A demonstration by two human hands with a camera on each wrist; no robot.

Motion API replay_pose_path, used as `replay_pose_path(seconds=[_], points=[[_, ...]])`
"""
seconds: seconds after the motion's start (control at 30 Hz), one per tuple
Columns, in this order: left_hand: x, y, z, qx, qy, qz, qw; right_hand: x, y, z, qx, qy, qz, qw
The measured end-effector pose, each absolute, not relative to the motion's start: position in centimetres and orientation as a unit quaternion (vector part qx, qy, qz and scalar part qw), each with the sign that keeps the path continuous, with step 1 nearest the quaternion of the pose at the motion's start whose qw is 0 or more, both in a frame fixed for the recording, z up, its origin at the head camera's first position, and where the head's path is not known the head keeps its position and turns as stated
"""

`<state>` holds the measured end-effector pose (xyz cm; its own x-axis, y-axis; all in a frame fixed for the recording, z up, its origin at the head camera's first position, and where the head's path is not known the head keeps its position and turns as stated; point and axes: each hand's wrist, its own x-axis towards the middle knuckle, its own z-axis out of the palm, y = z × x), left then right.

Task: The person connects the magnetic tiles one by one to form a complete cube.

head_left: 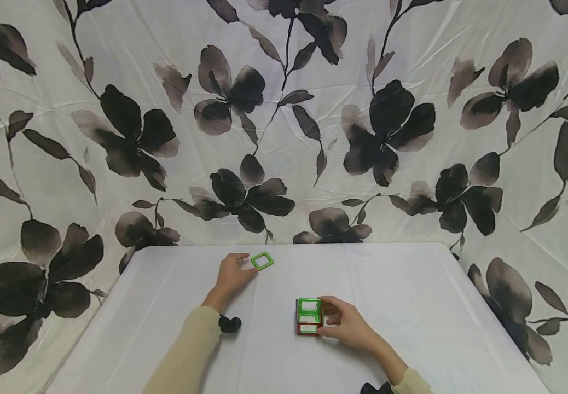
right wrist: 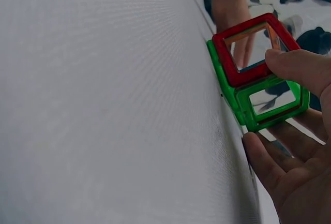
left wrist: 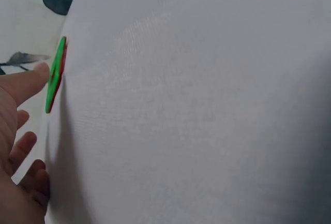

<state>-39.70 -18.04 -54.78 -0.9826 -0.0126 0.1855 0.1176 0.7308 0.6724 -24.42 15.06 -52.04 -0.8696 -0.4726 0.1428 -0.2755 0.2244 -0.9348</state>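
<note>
A green square magnetic tile [head_left: 262, 261] with an open centre lies near the table's far edge; the left wrist view shows red along the side of this tile [left wrist: 57, 74]. My left hand [head_left: 235, 273] is beside its left corner with fingers apart. One fingertip is at the tile's edge; whether it touches cannot be told. Nearer the front stands a small box of joined magnetic tiles [head_left: 309, 316], green and red. My right hand [head_left: 348, 323] holds its right side, thumb on a red tile [right wrist: 243, 79] and fingers by the green ones [right wrist: 274, 102].
A white-covered table [head_left: 392, 273] lies under both hands. Behind it hangs a floral cloth [head_left: 313, 137]. A black wrist device [head_left: 230, 324] sits on the left forearm, and another [head_left: 376, 388] shows at the right wrist.
</note>
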Motion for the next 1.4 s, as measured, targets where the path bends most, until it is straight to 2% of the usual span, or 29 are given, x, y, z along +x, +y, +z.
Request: replay_pose_path(seconds=[0.2, 0.67, 1.07, 1.4], points=[[-40.4, -17.8, -55.4, -0.023, -0.932, -0.343, 0.116, -24.5, 15.1, -52.0, -0.241, 0.775, -0.577, 0.087], [-40.8, -17.2, -55.8, -0.01, -0.953, -0.278, 0.121, -24.6, 15.1, -51.9, -0.237, 0.772, -0.582, 0.092], [-40.4, -17.7, -55.8, -0.007, -0.927, -0.362, 0.096, -26.0, 15.7, -55.1, -0.235, 0.79, -0.561, 0.08], [-38.7, -17.2, -54.5, -0.064, -0.916, -0.38, 0.116, -25.7, 15.6, -54.5, -0.235, 0.792, -0.557, 0.088]])
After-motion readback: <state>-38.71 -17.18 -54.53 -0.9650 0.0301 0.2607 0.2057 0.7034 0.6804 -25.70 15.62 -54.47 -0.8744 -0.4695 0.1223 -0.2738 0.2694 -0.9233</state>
